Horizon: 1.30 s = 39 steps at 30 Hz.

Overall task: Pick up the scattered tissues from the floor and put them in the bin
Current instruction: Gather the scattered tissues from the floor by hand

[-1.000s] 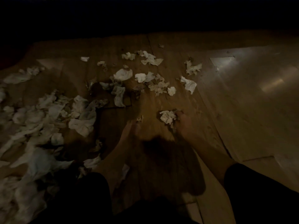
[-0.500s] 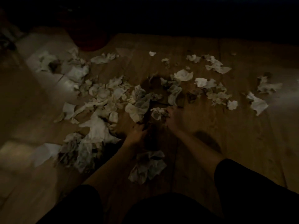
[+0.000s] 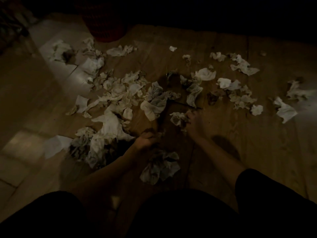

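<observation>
1. Dimly lit as it is, we can make out our right hand [image 3: 194, 124] closed around a crumpled tissue [image 3: 178, 118], low to the wooden floor [image 3: 257, 152].
2. Our left hand [image 3: 145, 140] sits curled near the floor between the big heap of tissues [image 3: 116, 100] and a wad [image 3: 160, 166] lying just under the wrist; we cannot tell whether it grips anything, as the fingers are lost in shadow.
3. We judge the task barely begun: tissues lie scattered from far left to far right, with a separate loose scatter [image 3: 240, 93] beyond the right hand.
4. A dark reddish shape [image 3: 104, 31] at the top edge is probably the bin, though it is too dark to be sure. It stands well apart from both hands.
5. Risks we see from here:
   - Thin tissue may tear or shed bits if we pinch only a corner, leaving scraps on the boards.
   - A loosely held bundle may drop pieces on the way to the bin.
   - In this gloom, the small pale pieces near the far edge are easy to overlook.
   - Reaching across the heap, our forearm could sweep tissues further apart.
</observation>
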{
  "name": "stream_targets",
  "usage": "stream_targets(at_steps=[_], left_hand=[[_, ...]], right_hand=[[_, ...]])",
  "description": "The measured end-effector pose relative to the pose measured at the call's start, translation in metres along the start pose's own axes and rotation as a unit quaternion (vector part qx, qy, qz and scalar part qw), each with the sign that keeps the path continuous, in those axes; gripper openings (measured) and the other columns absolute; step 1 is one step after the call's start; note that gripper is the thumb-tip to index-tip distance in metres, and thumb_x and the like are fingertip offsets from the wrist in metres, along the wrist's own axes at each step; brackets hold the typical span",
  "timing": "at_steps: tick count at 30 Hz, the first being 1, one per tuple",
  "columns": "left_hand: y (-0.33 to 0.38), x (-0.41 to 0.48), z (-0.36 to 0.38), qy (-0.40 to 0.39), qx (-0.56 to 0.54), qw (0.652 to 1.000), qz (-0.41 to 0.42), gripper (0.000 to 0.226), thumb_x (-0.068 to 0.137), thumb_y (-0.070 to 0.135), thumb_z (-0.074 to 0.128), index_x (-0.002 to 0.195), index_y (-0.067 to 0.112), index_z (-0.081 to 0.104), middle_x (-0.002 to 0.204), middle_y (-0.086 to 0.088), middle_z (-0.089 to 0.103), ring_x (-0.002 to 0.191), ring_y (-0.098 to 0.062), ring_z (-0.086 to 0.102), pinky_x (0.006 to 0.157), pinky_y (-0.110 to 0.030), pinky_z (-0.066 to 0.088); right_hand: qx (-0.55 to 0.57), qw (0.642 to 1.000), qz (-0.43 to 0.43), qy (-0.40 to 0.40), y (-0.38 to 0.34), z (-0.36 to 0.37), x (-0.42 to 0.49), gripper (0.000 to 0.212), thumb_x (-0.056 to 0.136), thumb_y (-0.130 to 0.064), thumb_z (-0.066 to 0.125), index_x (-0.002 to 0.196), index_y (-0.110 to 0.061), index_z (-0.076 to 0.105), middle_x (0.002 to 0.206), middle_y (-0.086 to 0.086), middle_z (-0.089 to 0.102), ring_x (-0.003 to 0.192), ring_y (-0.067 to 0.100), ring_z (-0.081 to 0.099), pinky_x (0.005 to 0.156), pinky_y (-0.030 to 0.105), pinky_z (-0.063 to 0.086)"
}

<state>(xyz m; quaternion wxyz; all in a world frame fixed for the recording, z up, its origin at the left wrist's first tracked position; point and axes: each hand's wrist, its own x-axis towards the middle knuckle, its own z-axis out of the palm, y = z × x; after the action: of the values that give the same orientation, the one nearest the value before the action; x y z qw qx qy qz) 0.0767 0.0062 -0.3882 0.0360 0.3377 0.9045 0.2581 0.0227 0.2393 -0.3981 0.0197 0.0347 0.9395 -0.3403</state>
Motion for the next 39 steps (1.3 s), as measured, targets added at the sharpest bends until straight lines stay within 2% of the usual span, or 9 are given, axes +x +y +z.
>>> stream_targets(at_steps=[3, 6, 10, 12, 16, 21, 24, 29, 39], left_hand=[[0.029, -0.02, 0.009, -0.045, 0.073, 0.99, 0.115, 0.038, 0.089, 0.046, 0.042, 0.12, 0.023, 0.045, 0.129, -0.002, 0.038, 0.109, -0.024, 0.041, 0.083, -0.036, 0.05], [0.035, -0.034, 0.029, -0.214, 0.168, 0.961, 0.043, 0.068, 0.078, 0.06, 0.04, 0.138, 0.037, 0.017, 0.152, -0.011, 0.017, 0.135, -0.041, 0.025, 0.099, -0.058, 0.037], [0.05, -0.035, 0.055, -0.112, 0.137, 0.984, 0.012, 0.047, 0.076, 0.047, 0.038, 0.121, 0.034, 0.038, 0.125, -0.013, 0.032, 0.099, -0.044, 0.06, 0.062, -0.043, 0.059], [0.043, -0.031, 0.062, -0.069, 0.097, 0.992, 0.034, 0.029, 0.076, 0.032, 0.041, 0.105, 0.03, 0.044, 0.116, -0.011, 0.036, 0.088, -0.041, 0.059, 0.054, -0.037, 0.059], [0.017, -0.024, 0.056, -0.095, 0.033, 0.995, 0.024, 0.021, 0.08, 0.022, 0.044, 0.096, 0.022, 0.059, 0.112, -0.015, 0.055, 0.087, -0.045, 0.062, 0.073, -0.057, 0.056], [-0.012, 0.006, 0.008, -0.088, 0.003, 0.996, -0.004, 0.026, 0.089, 0.033, 0.043, 0.093, 0.018, 0.064, 0.098, -0.02, 0.067, 0.091, -0.035, 0.064, 0.078, -0.041, 0.053], [-0.01, 0.022, -0.04, -0.035, 0.021, 0.997, -0.067, 0.04, 0.08, 0.035, 0.044, 0.099, 0.01, 0.068, 0.113, -0.018, 0.062, 0.104, -0.032, 0.059, 0.087, -0.036, 0.048], [-0.029, 0.051, -0.099, 0.039, 0.083, 0.991, -0.099, 0.028, 0.075, 0.003, 0.061, 0.103, 0.007, 0.069, 0.11, -0.021, 0.063, 0.099, -0.034, 0.061, 0.079, -0.033, 0.046], [-0.112, 0.096, -0.182, 0.03, 0.087, 0.99, -0.106, 0.029, 0.08, -0.001, 0.059, 0.108, 0.004, 0.065, 0.108, -0.022, 0.06, 0.095, -0.036, 0.06, 0.081, -0.044, 0.051]], right_hand=[[-0.006, 1.0, -0.006, 0.002, -0.001, -0.001, -0.001, 0.029, 0.082, 0.006, 0.048, 0.109, 0.006, 0.057, 0.116, 0.027, 0.05, 0.1, 0.039, 0.05, 0.074, 0.03, 0.032], [-0.016, 1.0, -0.006, 0.001, 0.001, 0.0, 0.0, 0.032, 0.081, 0.006, 0.048, 0.112, 0.005, 0.055, 0.12, 0.026, 0.049, 0.104, 0.039, 0.049, 0.08, 0.035, 0.038], [-0.026, 1.0, 0.006, -0.008, 0.005, 0.006, -0.001, 0.034, 0.08, 0.004, 0.048, 0.113, 0.002, 0.055, 0.12, 0.023, 0.049, 0.106, 0.037, 0.049, 0.082, 0.037, 0.041], [-0.021, 1.0, 0.008, -0.011, 0.008, 0.01, -0.001, 0.033, 0.078, 0.005, 0.05, 0.111, 0.001, 0.056, 0.118, 0.023, 0.049, 0.104, 0.037, 0.05, 0.081, 0.037, 0.042], [-0.003, 1.0, 0.001, -0.007, 0.01, 0.009, -0.005, 0.029, 0.08, 0.006, 0.047, 0.107, 0.002, 0.056, 0.116, 0.022, 0.049, 0.103, 0.036, 0.049, 0.077, 0.033, 0.038], [-0.007, 1.0, 0.002, -0.013, 0.011, 0.003, 0.001, 0.032, 0.079, -0.002, 0.043, 0.107, 0.005, 0.055, 0.119, 0.026, 0.049, 0.104, 0.037, 0.049, 0.077, 0.027, 0.032], [-0.024, 1.0, 0.003, -0.007, 0.004, 0.001, 0.012, 0.038, 0.075, -0.008, 0.042, 0.108, 0.003, 0.057, 0.12, 0.025, 0.05, 0.108, 0.036, 0.049, 0.084, 0.032, 0.037], [-0.069, 0.996, -0.035, 0.034, -0.023, -0.002, 0.038, 0.033, 0.077, 0.002, 0.057, 0.109, -0.002, 0.06, 0.115, 0.024, 0.054, 0.1, 0.04, 0.054, 0.079, 0.04, 0.046], [-0.104, 0.985, -0.13, 0.051, -0.122, 0.004, 0.109, 0.033, 0.079, 0.005, 0.049, 0.11, 0.0, 0.058, 0.112, 0.024, 0.054, 0.105, 0.039, 0.05, 0.082, 0.038, 0.041]])
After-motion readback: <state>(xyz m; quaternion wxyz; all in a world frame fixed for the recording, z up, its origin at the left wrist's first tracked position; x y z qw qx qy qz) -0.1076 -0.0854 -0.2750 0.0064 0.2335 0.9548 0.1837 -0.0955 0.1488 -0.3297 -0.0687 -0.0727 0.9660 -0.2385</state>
